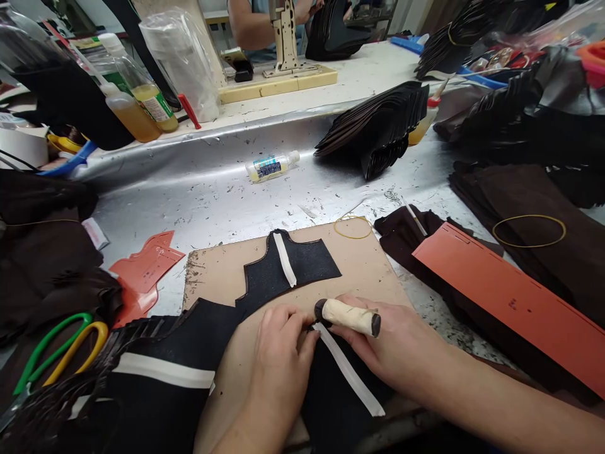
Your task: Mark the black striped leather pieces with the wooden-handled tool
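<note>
We've got black piece (326, 397) at tan board's (373, 265) near side, white strip (350, 372) slanting from fingertips toward board's near right corner. Our left hand (278, 353), nearer, pinches piece's far edge; right hand (387, 340) grips pale-handled tool (350, 316) over board.

1. Two bare hands, the left hand (281, 356) and the right hand (394, 340), at lower center of the frame.
2. One pale-handled tool (350, 316), lower center.
3. Three white strips (348, 370) in plain view, part of a fourth at lower left.
4. One pair of scissors (23, 382), lower left.
5. Two orange templates (510, 302), left and right.
6. One small bottle (270, 168) lying at upper center.
7. One tan board (373, 271), center.
</note>
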`<state>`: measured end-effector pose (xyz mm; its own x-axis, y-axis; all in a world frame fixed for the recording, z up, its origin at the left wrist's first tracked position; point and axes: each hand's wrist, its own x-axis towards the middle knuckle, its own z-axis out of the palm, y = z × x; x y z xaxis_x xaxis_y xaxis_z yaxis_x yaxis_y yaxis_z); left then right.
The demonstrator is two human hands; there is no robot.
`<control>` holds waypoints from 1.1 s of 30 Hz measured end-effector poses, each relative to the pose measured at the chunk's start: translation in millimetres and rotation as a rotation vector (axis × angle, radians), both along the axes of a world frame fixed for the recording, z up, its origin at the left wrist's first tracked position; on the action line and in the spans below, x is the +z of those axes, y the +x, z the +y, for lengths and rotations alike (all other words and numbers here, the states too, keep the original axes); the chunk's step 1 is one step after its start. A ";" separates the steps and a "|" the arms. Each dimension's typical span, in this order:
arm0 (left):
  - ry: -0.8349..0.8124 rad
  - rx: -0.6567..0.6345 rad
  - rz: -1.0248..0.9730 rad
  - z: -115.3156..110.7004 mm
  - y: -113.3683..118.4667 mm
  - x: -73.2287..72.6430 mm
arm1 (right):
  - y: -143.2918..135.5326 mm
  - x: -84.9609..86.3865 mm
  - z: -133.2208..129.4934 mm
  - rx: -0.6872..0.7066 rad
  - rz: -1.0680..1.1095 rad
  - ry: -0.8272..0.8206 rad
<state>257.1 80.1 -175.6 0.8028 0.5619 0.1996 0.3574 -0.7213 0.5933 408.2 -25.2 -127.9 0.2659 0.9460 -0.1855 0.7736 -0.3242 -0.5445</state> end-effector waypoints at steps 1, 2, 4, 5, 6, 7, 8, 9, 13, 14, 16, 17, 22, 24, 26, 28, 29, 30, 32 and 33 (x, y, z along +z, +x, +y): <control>-0.035 0.021 0.003 -0.4 0.8 0.4 | 0.4 0.6 -0.1 0.004 0.000 0.001; -0.058 0.036 -0.001 -1.2 1.2 0.5 | 0.8 1.0 -0.2 0.008 0.001 0.002; -0.075 0.038 -0.017 -3.9 0.8 -0.5 | 0.9 0.9 -0.7 0.015 0.005 0.006; -0.061 0.025 -0.027 -5.5 -0.1 -1.4 | 0.8 0.5 -0.9 0.016 0.006 0.011; -0.028 0.007 -0.041 -6.9 -1.3 -2.4 | 0.7 -0.2 -0.9 0.016 0.007 0.016; 0.020 -0.015 -0.058 -8.0 -2.7 -3.3 | 0.6 -0.9 -0.8 0.014 0.008 0.020; 0.075 -0.043 -0.074 -8.8 -4.0 -3.9 | 0.7 -1.4 -0.6 0.010 0.008 0.022; 0.135 -0.074 -0.092 -9.2 -5.3 -4.1 | 1.0 -1.6 -0.2 0.006 0.010 0.022; 0.273 -0.173 -0.132 -8.0 -7.6 -1.4 | 4.1 4.6 1.6 0.016 0.040 0.029; 0.281 -0.186 -0.131 -7.6 -7.5 -0.4 | 4.9 7.8 1.8 0.026 0.053 0.047; 0.279 -0.196 -0.128 -7.0 -7.3 1.3 | 5.7 14.1 2.1 0.035 0.081 0.124; 0.270 -0.200 -0.125 -7.0 -7.2 1.8 | 5.6 16.3 2.1 0.037 0.101 0.179; 0.249 -0.169 -0.115 -8.8 -8.0 0.4 | 4.7 13.6 3.0 0.042 0.122 0.104; 0.264 -0.153 -0.122 -9.7 -8.4 -0.8 | 5.4 13.3 2.8 0.047 0.074 0.025; 0.259 -0.146 -0.122 -10.4 -8.4 -1.6 | 5.1 16.0 1.4 0.039 0.058 0.091; 0.237 -0.141 -0.110 -10.7 -8.3 -1.8 | 2.9 18.5 -1.0 0.024 0.062 0.206; 0.224 -0.137 -0.108 -10.8 -8.4 -1.9 | 1.3 18.4 -2.1 0.020 0.062 0.227; 0.209 -0.128 -0.104 -10.7 -8.6 -1.9 | -0.3 16.9 -2.9 0.021 0.058 0.216; 0.171 -0.081 -0.095 -10.2 -9.6 -2.2 | -2.8 11.2 -3.3 0.021 0.038 0.130; 0.147 -0.043 -0.087 -9.8 -10.5 -2.3 | -3.3 7.7 -3.0 0.018 0.026 0.082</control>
<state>246.6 70.3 -177.9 0.8017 0.4866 0.3470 0.2758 -0.8163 0.5075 405.0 -28.2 -120.1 0.2448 0.9629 -0.1140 0.7643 -0.2640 -0.5884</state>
